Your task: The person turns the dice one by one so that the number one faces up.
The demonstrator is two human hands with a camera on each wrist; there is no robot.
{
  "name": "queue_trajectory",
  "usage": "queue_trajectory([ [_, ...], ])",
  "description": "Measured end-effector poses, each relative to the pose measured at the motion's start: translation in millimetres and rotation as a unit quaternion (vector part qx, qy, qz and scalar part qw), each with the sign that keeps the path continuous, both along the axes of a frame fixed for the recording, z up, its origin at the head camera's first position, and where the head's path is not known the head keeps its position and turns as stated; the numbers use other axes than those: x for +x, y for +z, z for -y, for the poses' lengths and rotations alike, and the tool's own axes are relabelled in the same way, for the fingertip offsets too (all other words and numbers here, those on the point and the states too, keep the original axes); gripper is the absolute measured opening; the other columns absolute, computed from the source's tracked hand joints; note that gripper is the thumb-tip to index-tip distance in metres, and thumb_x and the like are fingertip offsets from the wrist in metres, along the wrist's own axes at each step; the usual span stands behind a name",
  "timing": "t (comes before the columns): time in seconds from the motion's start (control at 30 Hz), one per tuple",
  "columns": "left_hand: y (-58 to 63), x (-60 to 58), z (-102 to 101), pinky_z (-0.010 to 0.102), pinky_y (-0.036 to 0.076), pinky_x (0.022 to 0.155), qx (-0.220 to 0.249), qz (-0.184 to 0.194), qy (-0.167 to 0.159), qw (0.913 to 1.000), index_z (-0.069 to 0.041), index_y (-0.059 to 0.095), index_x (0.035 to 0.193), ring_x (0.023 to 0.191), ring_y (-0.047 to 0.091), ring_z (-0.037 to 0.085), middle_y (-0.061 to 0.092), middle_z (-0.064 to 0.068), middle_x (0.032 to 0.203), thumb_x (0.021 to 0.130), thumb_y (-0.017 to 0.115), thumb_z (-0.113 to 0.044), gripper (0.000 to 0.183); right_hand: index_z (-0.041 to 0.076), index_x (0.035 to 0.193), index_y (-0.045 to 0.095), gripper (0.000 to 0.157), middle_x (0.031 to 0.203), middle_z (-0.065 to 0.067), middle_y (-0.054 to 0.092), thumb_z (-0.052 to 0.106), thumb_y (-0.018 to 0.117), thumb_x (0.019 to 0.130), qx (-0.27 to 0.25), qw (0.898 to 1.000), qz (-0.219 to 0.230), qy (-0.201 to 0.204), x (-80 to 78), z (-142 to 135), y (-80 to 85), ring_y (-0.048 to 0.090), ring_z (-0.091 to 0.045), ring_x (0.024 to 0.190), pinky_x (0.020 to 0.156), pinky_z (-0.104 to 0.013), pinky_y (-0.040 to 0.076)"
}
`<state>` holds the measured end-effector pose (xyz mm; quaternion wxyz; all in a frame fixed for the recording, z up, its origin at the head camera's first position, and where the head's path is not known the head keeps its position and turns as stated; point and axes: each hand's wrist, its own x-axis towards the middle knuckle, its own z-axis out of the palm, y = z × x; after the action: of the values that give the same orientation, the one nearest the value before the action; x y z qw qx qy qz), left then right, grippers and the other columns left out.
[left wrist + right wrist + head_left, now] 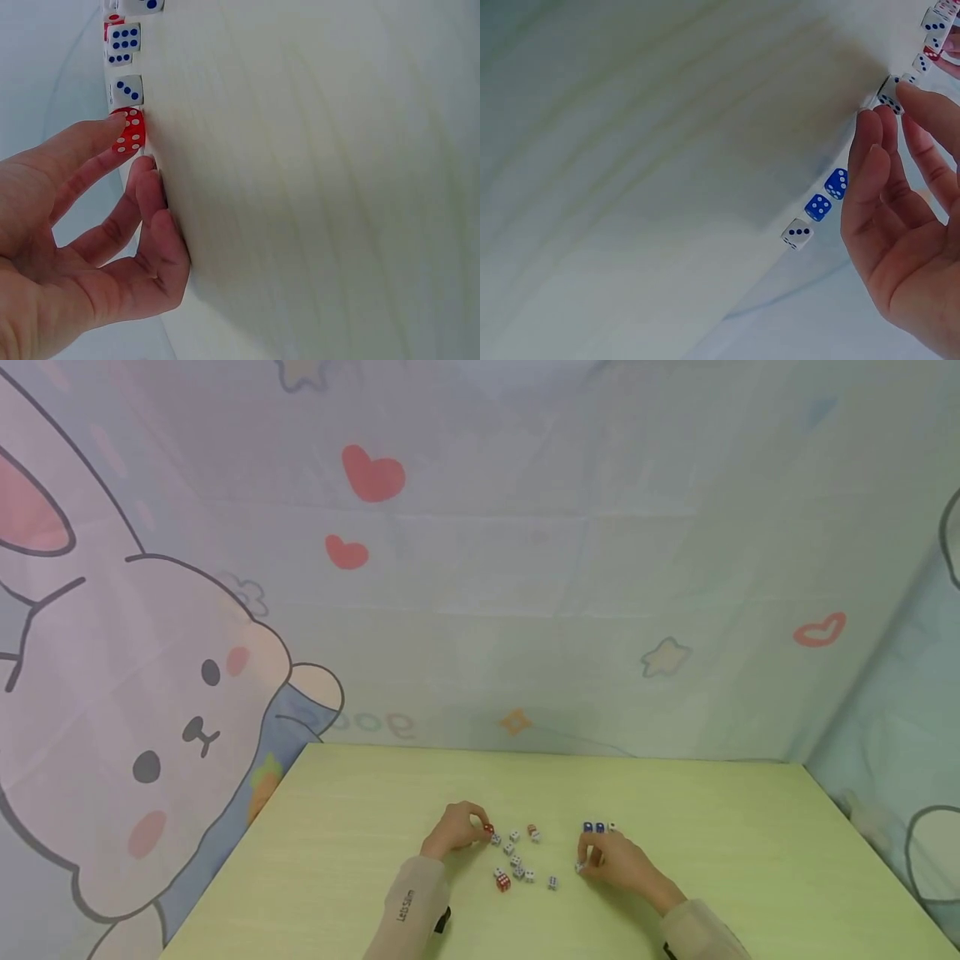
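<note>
My left hand (457, 828) pinches a red die (132, 136) with white pips between thumb and fingers, at the left edge of a loose group of dice. A white die (127, 91) with blue pips stands right beside that red one in the left wrist view. Further right, my right hand (621, 862) holds a white die (889, 96) with blue pips by its fingertips. Just beyond the right hand, two blue dice (818, 207) and a white die (797, 234) stand in a short row.
Between the hands lie several scattered white dice (516, 861), a larger red die (503, 882) nearer the front and an orange-red die (532, 829) at the back. One white die (552, 883) sits apart, toward the right hand. A printed cloth (480, 652) hangs behind the pale yellow-green table (360, 810).
</note>
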<state>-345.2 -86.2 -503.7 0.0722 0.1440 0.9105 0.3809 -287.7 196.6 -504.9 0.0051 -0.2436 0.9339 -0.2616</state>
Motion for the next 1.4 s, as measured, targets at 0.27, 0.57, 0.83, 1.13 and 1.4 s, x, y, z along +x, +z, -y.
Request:
queue_trajectory([
  [0.27,7.5,7.8,-3.3,0.021,0.030,0.040,-0.006,0.017,0.017,0.9997,-0.005,0.065,0.086,0.041,0.035,0.007,0.058,0.008,0.071,0.076,0.068,-0.011,0.012,0.016,0.079,0.056,0.015,0.066,0.008,0.058,0.014,0.070,0.073,0.003,1.000,0.004,-0.001,1.9,0.4,2.0,0.049,0.000,0.057,0.082,-0.049,0.041],
  [0.57,6.5,6.5,-3.0,0.022,0.033,0.042,-0.016,0.007,0.019,0.9997,-0.005,0.066,0.087,0.043,0.038,0.008,0.060,0.015,0.088,0.076,0.069,-0.014,0.014,0.014,0.091,0.064,0.019,0.069,0.005,0.061,0.012,0.069,0.073,0.004,1.000,0.018,0.019,1.4,1.5,3.0,0.051,-0.002,0.060,0.062,-0.028,0.047],
  [0.83,5.9,5.7,-3.4,0.022,0.032,0.041,-0.007,0.009,0.018,0.9998,-0.005,0.066,0.085,0.043,0.037,0.008,0.058,0.010,0.075,0.076,0.069,-0.012,0.012,0.016,0.089,0.063,0.017,0.070,0.005,0.058,0.012,0.067,0.073,0.023,0.999,0.022,0.018,2.3,6.7,2.0,0.048,-0.002,0.059,0.050,-0.020,0.039],
  [1.13,5.7,6.6,-3.0,0.021,0.031,0.039,-0.005,0.009,0.017,0.9998,-0.006,0.066,0.085,0.042,0.036,0.008,0.056,0.007,0.071,0.076,0.069,-0.012,0.012,0.016,0.085,0.060,0.015,0.071,0.003,0.057,0.011,0.068,0.072,0.033,0.999,0.037,0.001,2.2,9.5,2.4,0.049,-0.007,0.063,0.053,-0.024,0.039],
  [1.4,5.6,5.0,-2.8,0.021,0.030,0.039,-0.010,0.012,0.016,0.9997,-0.006,0.065,0.086,0.041,0.035,0.007,0.054,0.006,0.065,0.077,0.068,-0.012,0.012,0.015,0.084,0.058,0.015,0.069,0.003,0.056,0.010,0.068,0.072,0.031,0.999,0.033,0.005,0.7,9.1,1.4,0.048,-0.008,0.062,0.053,-0.024,0.039],
])
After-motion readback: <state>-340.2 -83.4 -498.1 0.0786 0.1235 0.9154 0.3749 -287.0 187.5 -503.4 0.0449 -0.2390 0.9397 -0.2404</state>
